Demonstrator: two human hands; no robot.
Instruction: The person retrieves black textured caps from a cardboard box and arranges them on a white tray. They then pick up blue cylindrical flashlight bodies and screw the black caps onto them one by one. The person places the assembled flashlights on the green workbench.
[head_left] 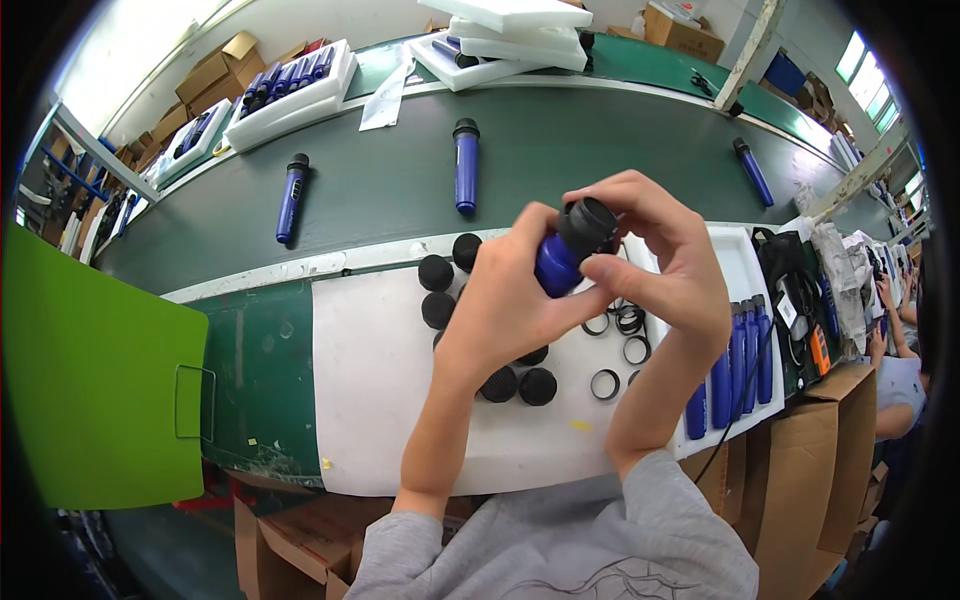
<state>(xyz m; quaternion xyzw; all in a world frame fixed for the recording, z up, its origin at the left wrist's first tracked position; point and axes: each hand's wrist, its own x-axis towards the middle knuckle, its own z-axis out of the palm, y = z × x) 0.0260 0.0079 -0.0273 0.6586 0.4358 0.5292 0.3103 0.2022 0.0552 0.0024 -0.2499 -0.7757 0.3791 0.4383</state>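
Note:
Over the white work sheet [370,400] I hold a blue handheld microphone [556,268], tilted with its black head end [588,226] up and to the right. My left hand [500,300] is wrapped round the blue body, most of which it hides. The fingers and thumb of my right hand [665,265] close round the black head end. Below and left of my hands stand several round black microphone heads [537,386], partly covered by my left hand. Several loose black rings [605,384] lie on the sheet under my right hand.
A white foam tray [735,245] with blue microphone bodies [721,395] lies at right. Beyond, a green conveyor belt [385,165] carries spaced microphones [466,165]. Foam trays [290,108] line its far side. A green panel [100,370] stands left; cardboard boxes [815,470] and a co-worker's arm [880,345] are at right.

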